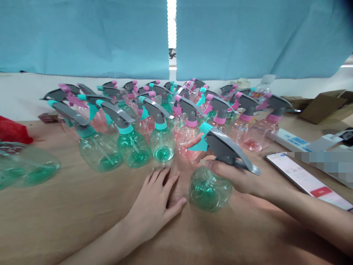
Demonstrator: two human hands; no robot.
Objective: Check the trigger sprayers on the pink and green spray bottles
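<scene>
My right hand [228,171] grips a green spray bottle [209,191] round its neck, just under the grey and teal spray head. The bottle is tilted a little, and one finger stretches out past the teal trigger. To its left my left hand [160,198] lies flat on the wooden table [91,213], fingers spread and holding nothing. Just beyond the left fingertips stand a small green spray bottle [162,141] and a second green spray bottle [134,147]. A pink spray bottle [187,132] is partly hidden behind my right fingers.
Several more green and pink spray bottles crowd the back of the table. At left lie bottle bodies [41,165] without visible spray heads and a red bag [13,130]. At right are a phone [306,176], a white power strip [293,140] and a cardboard box [321,108].
</scene>
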